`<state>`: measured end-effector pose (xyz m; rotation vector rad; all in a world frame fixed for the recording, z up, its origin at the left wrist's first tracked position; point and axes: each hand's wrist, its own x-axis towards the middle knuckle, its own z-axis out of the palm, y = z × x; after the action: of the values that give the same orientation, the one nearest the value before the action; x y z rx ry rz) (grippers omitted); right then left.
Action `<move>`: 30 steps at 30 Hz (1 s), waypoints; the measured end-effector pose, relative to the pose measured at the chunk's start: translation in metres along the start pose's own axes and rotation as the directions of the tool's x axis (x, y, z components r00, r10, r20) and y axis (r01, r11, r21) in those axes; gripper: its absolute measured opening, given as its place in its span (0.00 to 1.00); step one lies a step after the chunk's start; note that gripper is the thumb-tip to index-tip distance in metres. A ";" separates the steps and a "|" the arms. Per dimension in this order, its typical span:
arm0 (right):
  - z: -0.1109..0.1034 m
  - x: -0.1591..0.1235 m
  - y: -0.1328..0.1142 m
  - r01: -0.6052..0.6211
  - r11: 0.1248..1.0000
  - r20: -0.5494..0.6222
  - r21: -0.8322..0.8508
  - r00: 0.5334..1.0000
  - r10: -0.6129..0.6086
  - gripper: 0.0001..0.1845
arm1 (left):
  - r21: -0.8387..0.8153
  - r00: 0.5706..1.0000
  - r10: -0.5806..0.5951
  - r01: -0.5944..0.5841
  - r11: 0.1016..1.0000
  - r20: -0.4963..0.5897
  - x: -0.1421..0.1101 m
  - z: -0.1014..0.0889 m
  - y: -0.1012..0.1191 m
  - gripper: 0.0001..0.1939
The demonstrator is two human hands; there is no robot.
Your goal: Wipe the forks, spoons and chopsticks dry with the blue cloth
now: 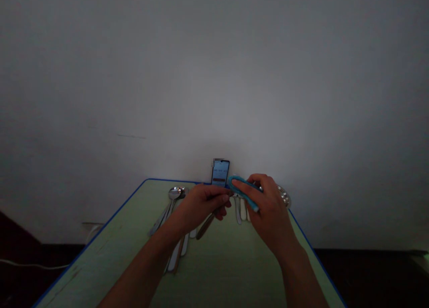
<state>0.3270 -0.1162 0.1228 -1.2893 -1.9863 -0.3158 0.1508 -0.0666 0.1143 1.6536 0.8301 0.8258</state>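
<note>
My left hand (203,205) grips a utensil with a dark brown handle (205,226), and its head is hidden in my fingers. My right hand (270,210) holds a turquoise cloth (244,193) pinched between thumb and fingers. The cloth reaches toward the fingertips of my left hand. Below my left wrist lie several long utensils with pale handles (174,255), and two steel spoons (174,193) rest further back. More pale handles (241,210) show under my right hand.
The pale green table (214,272) has a blue edge and meets a grey wall at the back. A phone (220,173) stands upright at the far edge. A round steel dish (284,195) sits at the back right. A white cable (33,264) runs along the dark floor on the left.
</note>
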 end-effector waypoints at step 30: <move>0.006 -0.003 0.007 -0.096 0.995 -0.025 -0.023 0.995 0.095 0.25 | 0.126 0.999 0.021 -0.017 0.992 -0.029 -0.009 -0.005 0.000 0.12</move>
<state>0.3310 -0.1111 0.1154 -1.3841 -1.8993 -0.3082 0.1423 -0.0714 0.1146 1.7652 0.9045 0.8284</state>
